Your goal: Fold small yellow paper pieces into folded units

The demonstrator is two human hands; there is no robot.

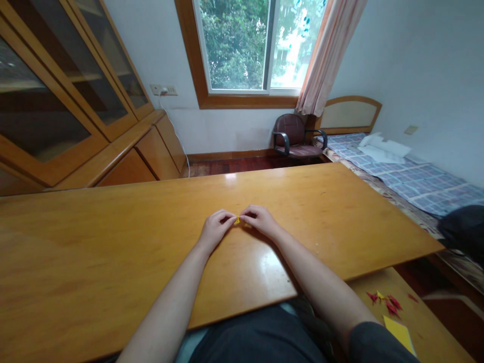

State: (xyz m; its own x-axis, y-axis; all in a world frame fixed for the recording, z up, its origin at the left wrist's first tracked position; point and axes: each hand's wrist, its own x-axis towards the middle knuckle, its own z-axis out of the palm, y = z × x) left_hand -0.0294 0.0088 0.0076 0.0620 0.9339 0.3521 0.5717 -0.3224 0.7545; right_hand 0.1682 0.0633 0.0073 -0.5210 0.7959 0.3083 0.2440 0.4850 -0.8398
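My left hand [215,229] and my right hand [260,220] meet at the middle of a wooden table [113,242]. Both are closed in a pinch on a tiny yellow piece of paper [237,220] between their fingertips. The paper lies low, at or just above the tabletop. Most of it is hidden by my fingers.
A lower wooden surface [427,312] at the right holds several small red folded paper pieces [389,304] and a yellow sheet [399,331]. A bed [416,176] runs along the right wall. An office chair [297,136] stands under the window. Glass-door cabinets [75,101] line the left.
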